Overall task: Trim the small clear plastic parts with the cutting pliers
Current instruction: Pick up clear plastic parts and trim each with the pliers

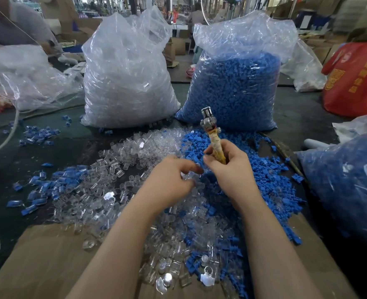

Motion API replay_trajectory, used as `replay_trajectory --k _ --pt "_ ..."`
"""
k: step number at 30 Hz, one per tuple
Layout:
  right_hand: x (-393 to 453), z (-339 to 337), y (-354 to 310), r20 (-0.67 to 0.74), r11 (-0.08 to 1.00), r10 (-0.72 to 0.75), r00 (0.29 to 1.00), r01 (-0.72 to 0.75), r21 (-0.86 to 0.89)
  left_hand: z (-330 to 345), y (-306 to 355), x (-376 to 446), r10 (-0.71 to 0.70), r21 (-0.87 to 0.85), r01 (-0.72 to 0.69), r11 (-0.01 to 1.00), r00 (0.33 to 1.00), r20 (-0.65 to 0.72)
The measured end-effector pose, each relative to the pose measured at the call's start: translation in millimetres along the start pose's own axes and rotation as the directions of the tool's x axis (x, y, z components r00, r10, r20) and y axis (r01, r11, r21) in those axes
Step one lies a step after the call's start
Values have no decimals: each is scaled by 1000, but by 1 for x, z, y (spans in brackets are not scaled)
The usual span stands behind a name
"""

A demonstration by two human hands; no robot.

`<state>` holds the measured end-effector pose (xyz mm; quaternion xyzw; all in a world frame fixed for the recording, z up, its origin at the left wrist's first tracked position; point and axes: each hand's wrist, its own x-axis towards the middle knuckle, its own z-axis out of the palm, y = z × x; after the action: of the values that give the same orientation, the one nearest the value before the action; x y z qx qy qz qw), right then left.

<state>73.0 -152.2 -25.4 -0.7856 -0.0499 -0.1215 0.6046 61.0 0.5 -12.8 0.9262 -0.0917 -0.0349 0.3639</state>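
Both forearms are bare to the frame's edge: no sleeves, gloves, rings or watch visible.

Lower handles of the cutting pliers [213, 139] buried inside the right hand [229, 167]. Fingertips of the left hand [171, 177] sunk among clear parts [122, 160], contents of the grip unreadable. Red bag [357, 80] cropped at right. Background blurred throughout.

At frame centre the right hand [230, 167] grips the pliers [212, 134] upright, head up. Just left, the left hand [174, 178] reaches into the clear parts [122, 160], perhaps pinching one. Blue parts [271, 180] lie right; two bags [126, 78] stand behind.
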Motion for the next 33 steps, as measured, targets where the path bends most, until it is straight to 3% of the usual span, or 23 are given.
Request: replay_trajectory --k 6,13,18,23,33 --pt "0 0 1 -13 1000 9 1000 -9 -26 3 -1 1 3 85 6 996 995 -103" --pt "-1 0 -2 -25 1000 9 1000 -8 13 3 -3 1 66 95 -55 994 990 -122" --pt "-3 -1 -5 -36 996 25 999 -22 86 1 0 1 -27 -277 -30 960 979 -200" --pt "-5 -1 -10 -23 983 45 999 -40 180 -5 3 -1 -86 -672 -92 734 970 -226" --pt "-7 0 -16 -10 985 4 1000 -3 171 -9 0 -3 -100 -781 -163 603 956 -277"
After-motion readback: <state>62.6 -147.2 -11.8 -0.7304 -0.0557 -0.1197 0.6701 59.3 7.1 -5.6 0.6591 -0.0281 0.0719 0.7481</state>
